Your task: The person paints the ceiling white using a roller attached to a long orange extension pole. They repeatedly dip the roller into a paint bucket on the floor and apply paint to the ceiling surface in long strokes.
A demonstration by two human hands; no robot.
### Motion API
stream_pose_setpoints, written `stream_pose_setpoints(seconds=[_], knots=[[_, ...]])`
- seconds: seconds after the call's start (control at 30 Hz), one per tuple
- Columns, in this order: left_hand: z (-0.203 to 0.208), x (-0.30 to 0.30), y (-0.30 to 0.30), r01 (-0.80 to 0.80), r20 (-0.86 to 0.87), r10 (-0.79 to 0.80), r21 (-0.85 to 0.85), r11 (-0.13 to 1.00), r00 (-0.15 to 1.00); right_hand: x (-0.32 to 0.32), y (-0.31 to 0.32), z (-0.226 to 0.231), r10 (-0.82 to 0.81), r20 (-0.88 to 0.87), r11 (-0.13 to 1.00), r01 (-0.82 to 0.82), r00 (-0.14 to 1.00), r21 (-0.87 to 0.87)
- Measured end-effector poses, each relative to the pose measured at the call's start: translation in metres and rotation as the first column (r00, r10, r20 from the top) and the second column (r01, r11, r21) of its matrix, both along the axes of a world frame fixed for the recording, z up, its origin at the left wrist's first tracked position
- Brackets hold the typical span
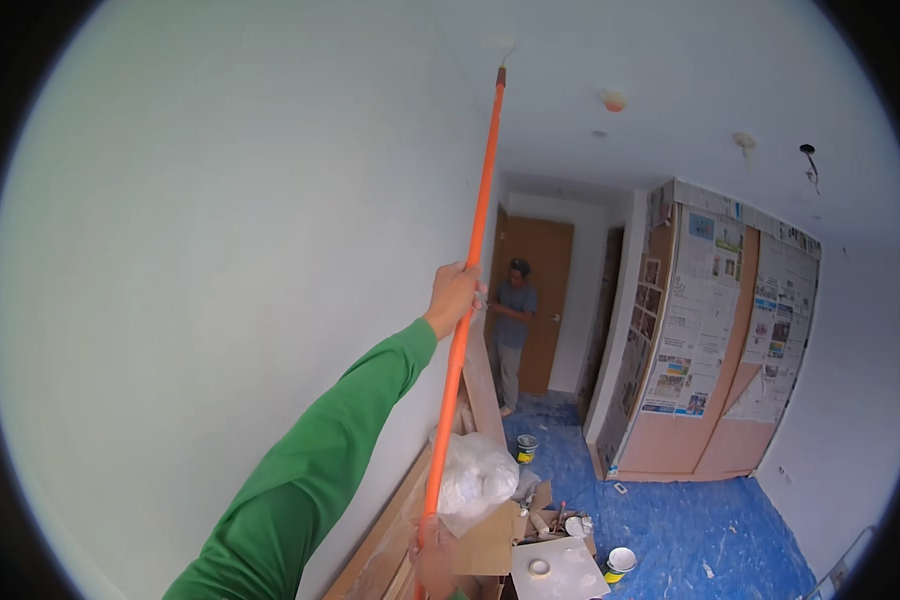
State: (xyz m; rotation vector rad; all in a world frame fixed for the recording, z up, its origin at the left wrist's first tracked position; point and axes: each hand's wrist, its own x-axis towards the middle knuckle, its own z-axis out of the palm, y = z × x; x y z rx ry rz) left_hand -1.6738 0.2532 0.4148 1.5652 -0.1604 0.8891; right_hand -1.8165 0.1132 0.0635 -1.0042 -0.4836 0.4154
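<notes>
My left hand (452, 298), its green sleeve stretched out from the lower left, is wrapped round the middle of a long orange extension pole (455, 370). Lower down, my right hand (435, 555) grips the same pole near the bottom edge, somewhat blurred. The pole slants upward and slightly right. At its top end a thin wire frame carries a pale paint roller (498, 43) against the white ceiling (670, 60), close to where it meets the left wall (220, 200). The roller barely stands out from the ceiling.
A person (515, 320) stands by a brown door (547, 290). Newspaper covers the wardrobe (695, 310); blue sheeting (690, 540) covers the floor. Below are cardboard boxes (490, 540), a white plastic bundle (475, 475), paint cans (620, 562) and planks (385, 540). Wires (812, 165) hang from the ceiling.
</notes>
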Motion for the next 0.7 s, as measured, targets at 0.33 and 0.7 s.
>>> stream_pose_setpoints(seconds=[0.33,0.7], knots=[[-0.011,0.034,-0.003,0.003,-0.118,-0.010,-0.054,0.999,0.993,0.055,0.023,0.081,-0.180,0.087,0.984,0.179,0.980,0.019],[-0.010,0.019,0.002,-0.043,-0.104,0.035,-0.074,0.996,0.994,0.047,0.021,0.079,-0.209,0.145,0.977,0.214,0.967,-0.021]])
